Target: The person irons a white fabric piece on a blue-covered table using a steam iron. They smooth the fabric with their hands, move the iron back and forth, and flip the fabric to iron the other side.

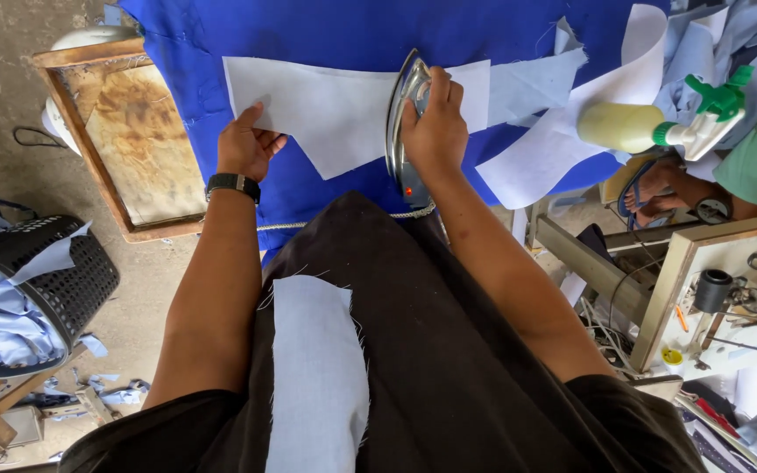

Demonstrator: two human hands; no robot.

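Note:
My right hand [435,123] grips the handle of a metal clothes iron [403,131], which stands on its edge on the blue-covered ironing board [326,31]. My left hand [245,144], with a black watch at the wrist, presses its fingers on the near left corner of a flat white fabric piece [321,109] lying on the board. The iron touches the right part of that piece. A pale blue fabric strip [317,377] lies on my black-clothed lap.
A spray bottle [659,127] with a green nozzle sits at the board's right, among pale blue and white fabric pieces [554,131]. A black basket [54,280] with blue cloth stands left. A wooden frame [124,140] is behind it. A sewing table [729,289] and another person's feet [659,188] are right.

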